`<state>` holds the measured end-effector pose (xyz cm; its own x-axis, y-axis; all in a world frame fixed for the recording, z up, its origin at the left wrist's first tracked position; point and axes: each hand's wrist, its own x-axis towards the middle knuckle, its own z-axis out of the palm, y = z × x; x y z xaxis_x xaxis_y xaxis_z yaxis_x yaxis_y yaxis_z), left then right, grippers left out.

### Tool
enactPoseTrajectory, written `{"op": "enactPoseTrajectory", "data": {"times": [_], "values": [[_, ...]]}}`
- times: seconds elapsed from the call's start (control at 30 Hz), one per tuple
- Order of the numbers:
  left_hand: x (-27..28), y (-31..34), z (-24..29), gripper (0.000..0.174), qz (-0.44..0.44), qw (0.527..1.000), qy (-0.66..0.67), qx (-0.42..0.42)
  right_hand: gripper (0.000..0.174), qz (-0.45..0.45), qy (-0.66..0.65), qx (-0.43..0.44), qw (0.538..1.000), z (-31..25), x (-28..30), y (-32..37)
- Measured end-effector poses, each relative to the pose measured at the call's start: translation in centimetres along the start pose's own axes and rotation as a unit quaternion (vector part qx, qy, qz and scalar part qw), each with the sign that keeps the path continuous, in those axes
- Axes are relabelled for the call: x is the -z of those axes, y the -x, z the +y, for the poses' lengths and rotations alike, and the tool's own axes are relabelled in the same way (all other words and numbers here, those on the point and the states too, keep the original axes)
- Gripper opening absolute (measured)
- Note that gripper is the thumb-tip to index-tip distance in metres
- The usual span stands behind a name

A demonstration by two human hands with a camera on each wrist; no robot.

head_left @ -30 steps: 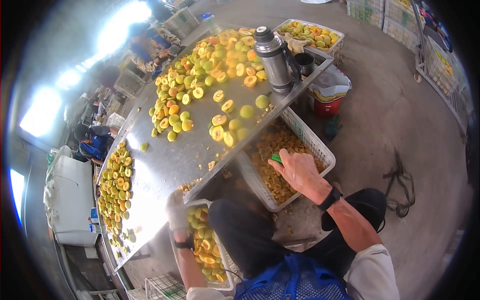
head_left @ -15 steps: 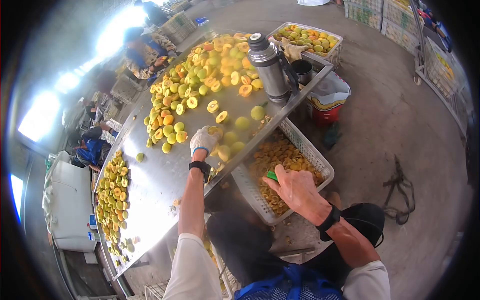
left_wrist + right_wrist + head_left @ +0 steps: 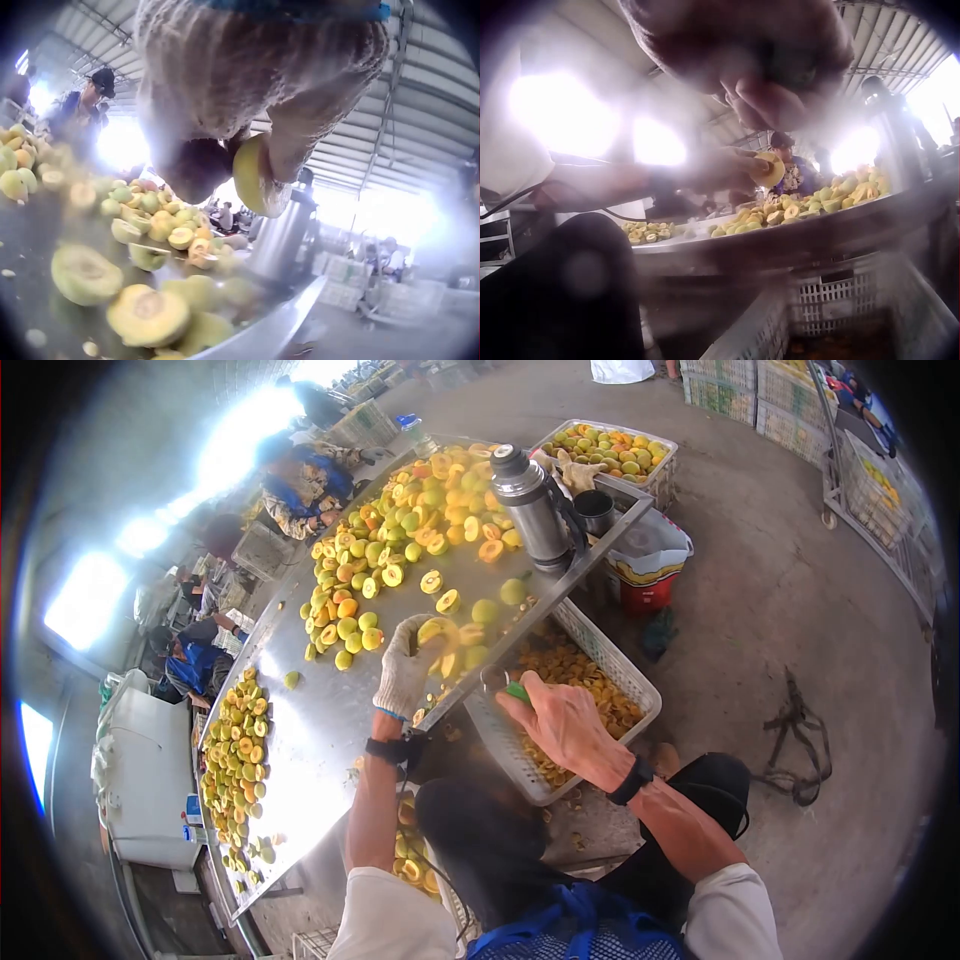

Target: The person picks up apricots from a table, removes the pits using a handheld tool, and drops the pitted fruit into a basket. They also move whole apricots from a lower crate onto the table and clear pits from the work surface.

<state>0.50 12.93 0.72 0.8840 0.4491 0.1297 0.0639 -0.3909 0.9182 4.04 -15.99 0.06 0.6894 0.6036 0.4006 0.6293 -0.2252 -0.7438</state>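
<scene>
In a white knitted glove, my left hand [image 3: 403, 675] pinches a peach half [image 3: 259, 176] between thumb and fingers, above the near edge of the metal table. Loose peach halves [image 3: 150, 315] lie just below it on the tabletop. My bare right hand [image 3: 572, 728] grips the green handle [image 3: 517, 692] of a small tool with a thin wire loop at its tip. That hand is above a white crate [image 3: 640, 700] of brown-yellow scraps, a short distance right of the left hand.
A steel thermos [image 3: 533, 510] and a dark cup [image 3: 595, 512] stand at the table's right edge. Peaches are heaped [image 3: 365, 550] across the table. Another peach crate [image 3: 665, 460] sits beyond, above a red-and-white bag [image 3: 650, 565]. A crate [image 3: 410, 860] is beside my left knee.
My left hand went from low beside the table up to the fruit, then drew back slightly with a peach half. The right hand, still holding the tool, shifted left toward it.
</scene>
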Motion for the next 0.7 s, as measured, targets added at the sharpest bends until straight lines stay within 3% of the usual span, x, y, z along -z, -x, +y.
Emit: {"op": "enactPoseTrajectory", "data": {"times": [0.1, 0.33, 0.47, 0.6, 0.67, 0.7], "values": [[-2.4, 4.3, 5.9, 0.041, -0.036, 0.986, 0.142, 0.082, 0.025, 0.011, -0.041, 0.005, 0.999, -0.5, -0.4, -0.4], [-5.2, 8.2, 7.5, 0.041, -0.065, 0.988, 0.14, 0.002, 0.032, -0.039, -0.098, -0.004, 0.994, -1.2, 0.2, -0.3], [-6.9, 8.9, 9.2, 0.043, -0.069, 0.969, 0.233, 0.039, 0.032, -0.061, -0.092, -0.032, 0.993, -1.3, 0.4, -0.3], [-9.3, 8.2, 6.7, 0.052, -0.008, 0.97, 0.233, -0.065, 0.033, -0.072, -0.081, -0.06, 0.992, -0.8, -0.2, -0.3], [-10.1, 8.2, 5.8, 0.058, 0.017, 0.949, 0.313, -0.045, 0.034, -0.07, -0.085, -0.066, 0.992, -0.7, -0.9, 0.0], [-10.5, 8.0, 5.5, 0.067, 0.057, 0.962, 0.265, -0.029, 0.035, -0.07, -0.089, -0.069, 0.991, -0.6, -1.1, 0.2]]}}
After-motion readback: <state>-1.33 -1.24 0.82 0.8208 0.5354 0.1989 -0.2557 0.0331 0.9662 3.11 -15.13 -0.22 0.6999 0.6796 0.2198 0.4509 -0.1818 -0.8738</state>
